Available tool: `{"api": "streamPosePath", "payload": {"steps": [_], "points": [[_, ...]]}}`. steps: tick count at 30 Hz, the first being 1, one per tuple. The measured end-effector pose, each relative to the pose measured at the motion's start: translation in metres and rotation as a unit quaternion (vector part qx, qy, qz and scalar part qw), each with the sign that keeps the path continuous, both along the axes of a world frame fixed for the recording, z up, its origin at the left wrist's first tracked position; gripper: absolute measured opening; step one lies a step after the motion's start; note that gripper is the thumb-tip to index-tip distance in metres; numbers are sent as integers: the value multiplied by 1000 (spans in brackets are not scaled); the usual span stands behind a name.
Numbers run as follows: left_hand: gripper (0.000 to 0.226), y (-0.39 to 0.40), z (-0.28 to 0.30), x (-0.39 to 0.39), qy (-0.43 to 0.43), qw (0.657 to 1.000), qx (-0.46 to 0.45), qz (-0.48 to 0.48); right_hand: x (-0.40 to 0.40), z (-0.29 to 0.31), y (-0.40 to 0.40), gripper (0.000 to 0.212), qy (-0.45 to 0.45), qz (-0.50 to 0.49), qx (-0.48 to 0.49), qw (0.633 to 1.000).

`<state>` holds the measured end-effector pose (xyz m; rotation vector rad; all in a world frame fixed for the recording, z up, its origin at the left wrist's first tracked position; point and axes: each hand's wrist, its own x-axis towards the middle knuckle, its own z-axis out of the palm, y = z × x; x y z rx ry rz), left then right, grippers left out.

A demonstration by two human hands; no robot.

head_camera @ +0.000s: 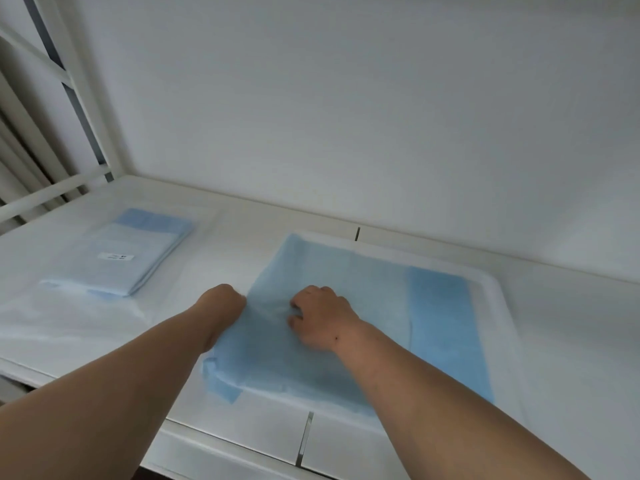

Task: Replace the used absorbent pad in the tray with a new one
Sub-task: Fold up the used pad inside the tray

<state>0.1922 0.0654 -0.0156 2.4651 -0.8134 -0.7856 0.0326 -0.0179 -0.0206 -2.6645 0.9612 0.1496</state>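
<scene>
My left hand [224, 301] is curled at the left edge of the blue pad [332, 306], fingers bunched around that edge where it lifts off the tray; the fingertips themselves are hidden under the hand, so I judge a pinch rather than see it. My right hand [322, 317] sits on the pad's middle, fingers bent and gathering a fold of the sheet, the cloth wrinkled between the two hands. The pad runs away from me to the right, its long axis following the white tray [498, 292], with a darker blue strip along the far right side. Its near-left corner [221, 386] is already turned up and hangs over the tray's lip. Both hands are on the left half, so the right half lies well beyond either. The folded stack of new pads [121, 258] waits to my left on the white shelf [86, 320], well apart from the tray, nearer my left hand.
</scene>
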Motion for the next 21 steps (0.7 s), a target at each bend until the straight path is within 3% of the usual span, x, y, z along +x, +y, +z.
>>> {"api": "streamPosePath", "payload": {"steps": [3,6,8,13,16,21], "points": [[29,0,6,1,120,988,-82,52,-1,2,1,38,-5,-4,6,1000],[19,9,5,3,252,942,-164,148,-2,4,0,38,-8,-9,8,1000],[20,11,0,7,264,929,-177,190,-4,5,0,39,-5,-8,13,1000],[9,10,-7,4,216,960,-98,150,-6,1,3,39,3,-11,16,1000],[19,5,-1,-1,197,969,-86,125,-5,2,3,38,-24,-23,3,999],[11,5,11,-5,327,929,-70,158,-9,4,2,37,-45,-22,4,999]]}}
